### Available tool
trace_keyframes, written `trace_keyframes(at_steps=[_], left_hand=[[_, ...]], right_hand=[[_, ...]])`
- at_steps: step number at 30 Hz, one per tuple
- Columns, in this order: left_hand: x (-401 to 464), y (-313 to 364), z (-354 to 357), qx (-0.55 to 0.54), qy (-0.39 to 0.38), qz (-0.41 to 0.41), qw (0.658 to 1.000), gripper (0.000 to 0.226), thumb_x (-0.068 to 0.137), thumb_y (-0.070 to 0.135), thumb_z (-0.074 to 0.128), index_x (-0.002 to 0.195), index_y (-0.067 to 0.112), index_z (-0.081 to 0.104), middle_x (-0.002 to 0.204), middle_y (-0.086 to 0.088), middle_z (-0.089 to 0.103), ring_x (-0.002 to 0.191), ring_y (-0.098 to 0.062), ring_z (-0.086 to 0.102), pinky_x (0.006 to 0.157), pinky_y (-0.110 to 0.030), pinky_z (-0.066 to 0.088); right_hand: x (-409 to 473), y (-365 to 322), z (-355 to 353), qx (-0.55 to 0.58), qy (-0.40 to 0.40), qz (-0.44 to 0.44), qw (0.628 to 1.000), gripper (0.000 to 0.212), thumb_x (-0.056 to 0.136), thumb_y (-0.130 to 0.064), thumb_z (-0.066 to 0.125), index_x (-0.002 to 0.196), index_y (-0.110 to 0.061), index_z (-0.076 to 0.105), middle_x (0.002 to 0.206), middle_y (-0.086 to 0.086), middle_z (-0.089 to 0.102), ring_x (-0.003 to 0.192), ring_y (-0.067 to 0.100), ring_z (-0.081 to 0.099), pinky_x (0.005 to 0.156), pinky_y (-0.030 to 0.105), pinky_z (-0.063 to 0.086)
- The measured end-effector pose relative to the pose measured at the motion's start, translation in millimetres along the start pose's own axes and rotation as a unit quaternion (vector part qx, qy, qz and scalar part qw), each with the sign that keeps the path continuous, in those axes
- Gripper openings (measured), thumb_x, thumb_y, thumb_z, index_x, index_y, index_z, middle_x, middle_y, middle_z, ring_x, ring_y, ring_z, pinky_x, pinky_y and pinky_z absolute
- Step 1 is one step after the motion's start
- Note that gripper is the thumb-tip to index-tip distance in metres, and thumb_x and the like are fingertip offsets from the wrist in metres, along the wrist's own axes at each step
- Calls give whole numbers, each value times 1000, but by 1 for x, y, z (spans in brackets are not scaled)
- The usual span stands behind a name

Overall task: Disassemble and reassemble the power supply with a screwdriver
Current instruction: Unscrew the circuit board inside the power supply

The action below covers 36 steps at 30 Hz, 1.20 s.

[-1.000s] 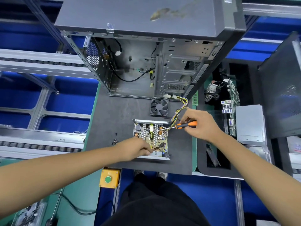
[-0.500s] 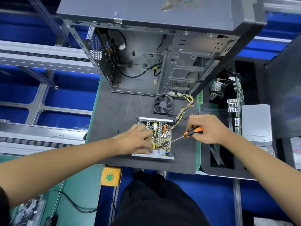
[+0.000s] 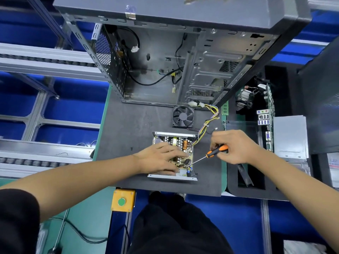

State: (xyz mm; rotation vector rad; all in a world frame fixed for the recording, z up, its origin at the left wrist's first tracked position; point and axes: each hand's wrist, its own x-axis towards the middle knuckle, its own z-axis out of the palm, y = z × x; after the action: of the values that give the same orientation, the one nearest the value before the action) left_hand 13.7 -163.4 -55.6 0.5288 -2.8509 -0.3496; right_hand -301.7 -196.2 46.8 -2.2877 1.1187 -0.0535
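The open power supply (image 3: 166, 139) lies on the dark mat (image 3: 128, 125), its circuit board bare inside a silver shell. My left hand (image 3: 157, 158) rests flat on the board and covers its left half. My right hand (image 3: 234, 146) grips the orange-and-black screwdriver (image 3: 216, 151) by its handle. The shaft slants down-left and its tip sits at the board's near right corner, beside a blue part. A bundle of yellow and black wires (image 3: 209, 123) runs from the supply's far right corner up to the case.
An empty computer case (image 3: 165, 61) stands open at the back of the mat. A black fan (image 3: 183, 116) lies between case and supply. A motherboard (image 3: 266, 114) and silver cover (image 3: 289, 136) sit in the tray at right. A yellow box with a green button (image 3: 122, 200) hangs at the bench's front edge.
The screwdriver tip moved from the board's middle to its near right corner as my right hand shifted right. My left hand slid up from the near edge onto the board.
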Motion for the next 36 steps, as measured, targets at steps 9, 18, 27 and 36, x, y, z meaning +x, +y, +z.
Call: trace_keyframes(at_steps=[9, 18, 27, 36], left_hand=[[3, 2, 13, 74, 22, 25, 997, 16, 101, 46, 58, 112, 42, 69, 142, 3, 57, 118, -20, 52, 102, -32, 37], [8, 6, 13, 55, 55, -9, 997, 19, 100, 51, 58, 97, 38, 72, 124, 4, 64, 105, -21, 55, 99, -34, 40], [8, 1, 18, 100, 23, 35, 994, 19, 104, 38, 50, 103, 36, 69, 135, -2, 58, 107, -24, 51, 101, -38, 39], [7, -1, 23, 74, 18, 35, 996, 9, 100, 36, 61, 99, 39, 69, 140, 0, 47, 109, -27, 47, 97, -44, 41]], right_hand=[[0, -4, 4, -4, -1, -5, 1000, 21, 68, -32, 47, 78, -29, 65, 76, -13, 57, 66, 10, 50, 53, 30, 44], [3, -5, 9, -10, -13, -3, 1000, 14, 69, -23, 58, 79, -28, 65, 78, -13, 59, 70, 14, 55, 54, 38, 49], [1, -8, 11, -9, -23, -1, 1000, 14, 69, -26, 56, 79, -25, 66, 77, -12, 58, 69, 16, 55, 54, 40, 49], [-1, -6, 15, -12, -21, 1, 1000, 17, 69, -34, 49, 79, -31, 63, 78, -16, 56, 66, 11, 52, 53, 34, 46]])
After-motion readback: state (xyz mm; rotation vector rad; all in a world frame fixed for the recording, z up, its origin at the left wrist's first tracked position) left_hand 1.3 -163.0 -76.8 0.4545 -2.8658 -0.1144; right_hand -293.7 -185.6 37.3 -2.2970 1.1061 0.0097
